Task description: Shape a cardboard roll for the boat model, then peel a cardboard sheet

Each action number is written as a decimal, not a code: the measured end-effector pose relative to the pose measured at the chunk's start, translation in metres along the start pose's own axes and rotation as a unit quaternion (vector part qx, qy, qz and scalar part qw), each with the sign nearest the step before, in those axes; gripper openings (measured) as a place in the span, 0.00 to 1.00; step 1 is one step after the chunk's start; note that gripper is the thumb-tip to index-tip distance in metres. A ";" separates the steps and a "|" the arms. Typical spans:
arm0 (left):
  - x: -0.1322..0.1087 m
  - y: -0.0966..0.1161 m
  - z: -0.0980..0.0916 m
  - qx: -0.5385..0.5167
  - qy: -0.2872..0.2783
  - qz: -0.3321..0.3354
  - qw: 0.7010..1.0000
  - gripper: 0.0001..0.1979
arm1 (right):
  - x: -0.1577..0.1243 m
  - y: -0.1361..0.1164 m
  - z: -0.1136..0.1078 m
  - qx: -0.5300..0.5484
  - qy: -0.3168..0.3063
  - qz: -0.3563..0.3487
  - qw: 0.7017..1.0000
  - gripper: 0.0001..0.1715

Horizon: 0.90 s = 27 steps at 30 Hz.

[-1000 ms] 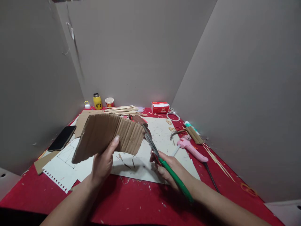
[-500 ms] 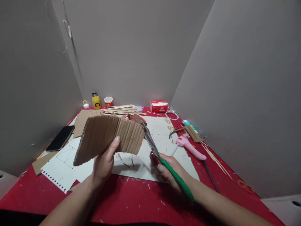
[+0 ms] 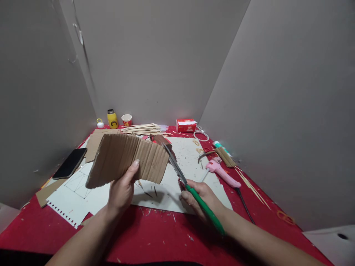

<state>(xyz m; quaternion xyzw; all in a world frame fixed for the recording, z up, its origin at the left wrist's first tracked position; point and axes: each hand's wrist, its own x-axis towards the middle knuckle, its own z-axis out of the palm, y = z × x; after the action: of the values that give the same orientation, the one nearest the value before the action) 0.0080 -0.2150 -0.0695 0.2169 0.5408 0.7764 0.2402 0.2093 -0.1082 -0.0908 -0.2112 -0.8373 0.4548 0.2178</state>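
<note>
My left hand [image 3: 122,190] grips a bent sheet of brown corrugated cardboard [image 3: 127,159] from below, thumb on its front face, holding it raised over the table. My right hand [image 3: 201,199] is closed round green-handled shears [image 3: 191,188]. Their metal blades point up and left, and the tips touch the cardboard's right edge. Both hands hover over a large white sheet [image 3: 191,170] that lies on the red table [image 3: 155,236].
A pink glue gun [image 3: 223,173], skewers and a glue stick lie to the right. At the back stand a yellow bottle [image 3: 112,119], a paper cup [image 3: 127,119], a red box [image 3: 186,125] and a pile of sticks [image 3: 142,129]. A phone [image 3: 70,163] lies on the left. Grey walls enclose the table.
The cardboard and both hands have shifted slightly left and up in the picture. The shear blades stay at the cardboard's right edge.
</note>
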 end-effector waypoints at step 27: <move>0.006 0.022 -0.006 0.023 -0.304 -0.128 0.944 0.19 | 0.008 0.004 -0.026 -0.114 0.065 -0.074 0.989 0.31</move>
<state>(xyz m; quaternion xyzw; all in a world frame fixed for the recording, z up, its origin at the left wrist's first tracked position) -0.0033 -0.2222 -0.0502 0.3774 0.4828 0.6234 0.4857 0.2177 -0.0842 -0.0797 -0.2014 -0.8811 0.3247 0.2789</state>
